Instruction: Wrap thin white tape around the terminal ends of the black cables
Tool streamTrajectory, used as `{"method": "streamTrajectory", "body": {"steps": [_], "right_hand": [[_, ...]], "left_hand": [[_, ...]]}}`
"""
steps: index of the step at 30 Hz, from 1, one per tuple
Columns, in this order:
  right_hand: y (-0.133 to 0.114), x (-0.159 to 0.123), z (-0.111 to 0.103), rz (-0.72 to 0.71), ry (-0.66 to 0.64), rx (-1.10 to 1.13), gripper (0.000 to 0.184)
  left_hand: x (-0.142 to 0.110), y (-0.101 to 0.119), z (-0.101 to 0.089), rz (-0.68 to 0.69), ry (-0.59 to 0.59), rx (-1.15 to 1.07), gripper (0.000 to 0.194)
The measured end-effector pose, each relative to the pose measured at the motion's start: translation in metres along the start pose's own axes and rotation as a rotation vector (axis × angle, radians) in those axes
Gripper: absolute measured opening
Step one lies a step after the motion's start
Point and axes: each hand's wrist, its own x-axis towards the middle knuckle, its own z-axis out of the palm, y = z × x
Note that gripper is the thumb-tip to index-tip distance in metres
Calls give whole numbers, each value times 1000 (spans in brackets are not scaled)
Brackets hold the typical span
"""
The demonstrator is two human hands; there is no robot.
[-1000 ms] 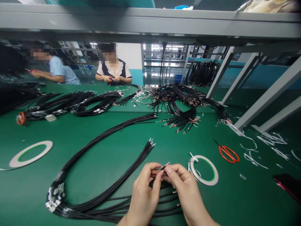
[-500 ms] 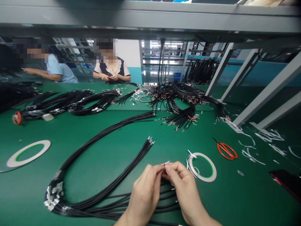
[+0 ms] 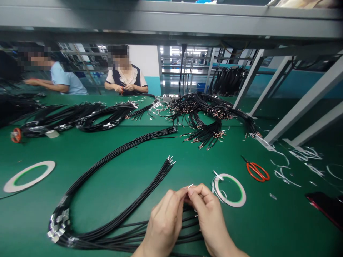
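Fingertips meeting, my left hand [image 3: 164,216] and my right hand [image 3: 207,210] pinch the end of a black cable. Its small pale tip [image 3: 190,185] pokes up between the thumbs and fingers; most of the held part is hidden. Loose black cables [image 3: 134,233] from the same bundle run beneath both hands. The bundle [image 3: 92,167] curves in a big loop on the green table, with silvery labels or tape [image 3: 57,225] round its bend. A group of bare cable ends [image 3: 170,162] lies just beyond my left hand.
Right of my hands lies a roll of white tape [image 3: 242,200], then orange-handled scissors [image 3: 257,172] and a dark phone-like object [image 3: 328,208]. Another tape roll [image 3: 10,186] is at left. Coiled cables [image 3: 107,117] lie farther back. Two co-workers sit opposite. Metal legs [image 3: 302,103] slant down at right.
The view has shifted slightly, moving the things on the table a little to the left. Both hands keep nearly the same pinch on the cable end.
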Motion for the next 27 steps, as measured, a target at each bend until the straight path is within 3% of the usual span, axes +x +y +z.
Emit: {"method": "streamTrajectory", "body": {"steps": [27], "right_hand": [[-2, -1, 3, -7, 4, 27, 19]], "left_hand": [[1, 1, -3, 24, 7, 64, 35]]}}
